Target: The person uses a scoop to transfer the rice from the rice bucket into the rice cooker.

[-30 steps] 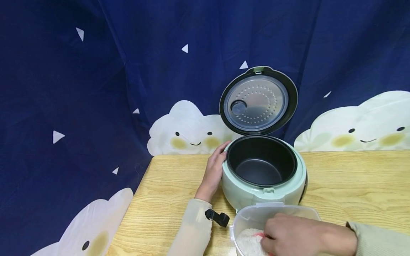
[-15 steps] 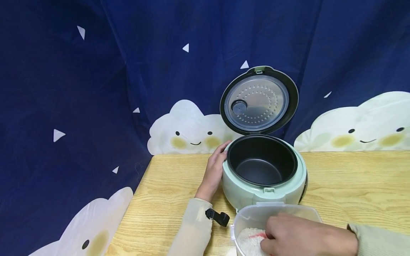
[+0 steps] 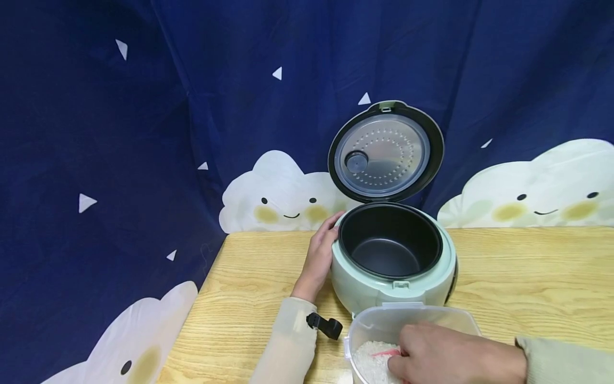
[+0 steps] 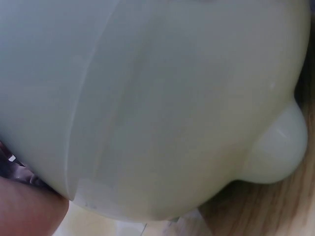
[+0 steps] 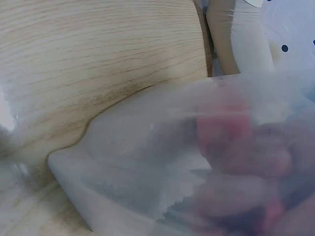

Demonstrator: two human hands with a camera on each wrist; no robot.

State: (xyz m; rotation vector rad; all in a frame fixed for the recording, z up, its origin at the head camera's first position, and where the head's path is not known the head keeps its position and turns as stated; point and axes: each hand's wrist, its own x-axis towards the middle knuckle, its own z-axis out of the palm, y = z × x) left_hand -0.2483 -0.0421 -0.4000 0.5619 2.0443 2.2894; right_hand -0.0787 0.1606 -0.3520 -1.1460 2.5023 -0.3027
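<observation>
My left hand (image 3: 317, 261) rests against the left side of a pale green rice cooker (image 3: 390, 298), fingers laid along its wall. The cooker's lid (image 3: 384, 152) stands raised, and the dark inner pot (image 3: 388, 253) shows no contents. In front, a clear plastic container (image 3: 371, 322) holds white rice (image 3: 373, 368). My right hand (image 3: 438, 352) reaches inside and grips a red scoop (image 3: 387, 352), partly hidden by the hand and rice. Through the container's cloudy wall, the right wrist view shows red plastic (image 5: 224, 123) by curled fingers (image 5: 258, 157). The cooker's curved body (image 4: 172, 108) fills the left wrist view.
A wood-grain table (image 3: 254, 277) carries the cooker and container, which stand close together. Behind the table hangs a dark blue curtain (image 3: 230, 80) with printed clouds. A black wrist strap (image 3: 326, 325) sticks out from my left sleeve.
My right hand and the red scoop have shifted only slightly within the container. My left hand stays on the cooker. The head view has drifted a little.
</observation>
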